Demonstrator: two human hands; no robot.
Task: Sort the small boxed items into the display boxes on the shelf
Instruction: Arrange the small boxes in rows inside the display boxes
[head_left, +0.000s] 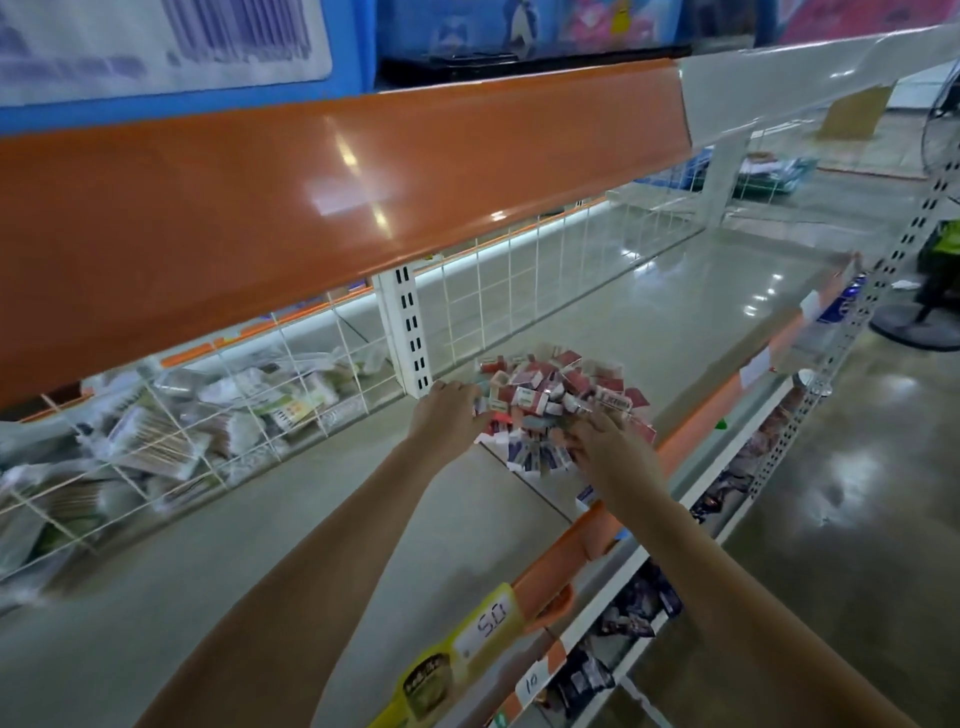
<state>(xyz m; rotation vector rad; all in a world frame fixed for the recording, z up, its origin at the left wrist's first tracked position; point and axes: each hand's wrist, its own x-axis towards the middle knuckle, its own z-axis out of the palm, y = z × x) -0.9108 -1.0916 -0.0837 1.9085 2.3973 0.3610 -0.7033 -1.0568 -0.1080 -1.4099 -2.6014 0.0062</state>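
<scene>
**Both hands at a loose heap of little boxes**

At far left, behind a white wire grid (171, 415), lie bagged goods (156, 441) in clear wrap, apart from the work. A slotted white upright (408, 338) stands just right of them, under the orange shelf edge (311, 197).

The left hand (449, 410) reaches in beside that upright and touches the left flank of the pile of small boxes (561, 400). Its fingers bend against the heap, but whether they hold a box cannot be told; the frame blurs there.

The pile sits on the pale shelf deck (675, 312), towards its front edge, red-and-white packs tumbled at every angle. No display box shows clearly; a white flat under the near boxes may be one.

The right hand (608, 447) rests on the near right of the heap, fingers spread and bent over several packs; its grip is likewise unclear.

These packs look light, stiff card and probably slick, so a scoop will likely shed some. Pinching a few squared together by their long sides seems the surer hold, since corners could crush under a hard squeeze.
</scene>
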